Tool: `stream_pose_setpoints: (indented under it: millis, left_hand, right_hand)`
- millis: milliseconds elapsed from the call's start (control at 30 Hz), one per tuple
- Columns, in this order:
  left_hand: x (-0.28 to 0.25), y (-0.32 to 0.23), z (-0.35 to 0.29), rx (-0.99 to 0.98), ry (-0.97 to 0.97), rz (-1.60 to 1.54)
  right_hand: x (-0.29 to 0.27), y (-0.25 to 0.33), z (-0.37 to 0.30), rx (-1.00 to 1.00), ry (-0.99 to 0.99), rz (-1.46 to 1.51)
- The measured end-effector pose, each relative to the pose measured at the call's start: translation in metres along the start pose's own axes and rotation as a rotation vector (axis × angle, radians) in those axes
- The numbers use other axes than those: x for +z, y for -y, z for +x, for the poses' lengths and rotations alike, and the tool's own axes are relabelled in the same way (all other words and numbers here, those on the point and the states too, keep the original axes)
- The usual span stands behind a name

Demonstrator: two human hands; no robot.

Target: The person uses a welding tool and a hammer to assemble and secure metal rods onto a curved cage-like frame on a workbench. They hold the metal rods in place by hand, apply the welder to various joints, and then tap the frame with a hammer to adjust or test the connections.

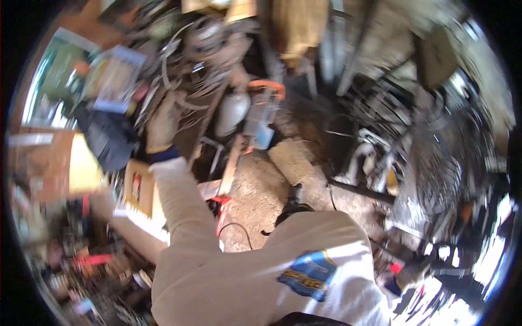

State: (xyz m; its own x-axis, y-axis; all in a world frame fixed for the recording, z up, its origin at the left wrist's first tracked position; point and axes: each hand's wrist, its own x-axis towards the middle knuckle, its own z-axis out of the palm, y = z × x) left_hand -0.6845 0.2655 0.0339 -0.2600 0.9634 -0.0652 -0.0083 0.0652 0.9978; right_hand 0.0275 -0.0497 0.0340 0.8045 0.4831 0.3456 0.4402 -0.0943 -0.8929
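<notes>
- Extends the left hand [163, 122] forward and leftward, in a tan work glove with a dark blue cuff [165, 155], at the end of a pale long sleeve [187, 204].
- Places that hand beside a tangle of looping grey cables [209, 84]; cannot tell touching from merely near, nor the left grip as open or closed, because of blur.
- Holds the right hand [413, 274] low and well out to the right, also with a dark blue cuff, just beside a small bright red object [395, 268].
- Cannot tell the right grip either: too blurred to separate gripping from resting near.
- Shows, just left of the left hand, a crumpled black bag-like bundle [107, 136], with a clear plastic box of tan contents [114, 76] behind and an open brown cardboard box [138, 187] nearer the body.
- Includes, right of the cables, a rounded whitish container [232, 113] and a bright orange curved piece [267, 85].
- Has a flat brown slab [293, 161] on the dusty brown floor [255, 187], near a black shoe [293, 204].
- Carries, farther right, a jumble of dark metal frames [380, 108].
</notes>
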Motion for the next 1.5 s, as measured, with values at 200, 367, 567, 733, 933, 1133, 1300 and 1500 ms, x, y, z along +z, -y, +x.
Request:
stream_pose_setpoints:
  millis: [200,367,567,733,933,1133,1300,1500]
  left_hand:
    - [0.173,-0.032,-0.064,0.106,0.395,0.400]
    - [0.326,-0.050,-0.129,0.434,0.703,0.560]
    - [0.479,-0.058,-0.226,0.721,0.857,0.634]
    - [0.565,-0.036,-0.270,0.733,0.862,0.597]
    - [0.627,-0.001,-0.268,0.718,0.746,0.678]
    - [0.651,-0.001,-0.252,1.009,0.760,0.786]
    - [0.668,-0.001,-0.258,1.144,0.715,0.879]
    - [0.674,0.001,-0.250,1.178,0.736,0.904]
  right_hand:
    - [-0.011,0.006,-0.007,0.092,-0.078,0.274]
    - [-0.050,-0.004,-0.009,0.218,-0.318,0.369]
    - [-0.119,-0.067,0.006,0.253,-0.186,0.438]
    - [-0.151,-0.092,0.035,0.309,-0.110,0.488]
    - [-0.175,-0.109,0.059,0.365,-0.055,0.511]
    - [-0.170,-0.113,0.067,0.411,-0.073,0.488]
    - [-0.161,-0.103,0.075,0.429,-0.042,0.442]
    - [-0.139,-0.101,0.079,0.387,-0.082,0.438]
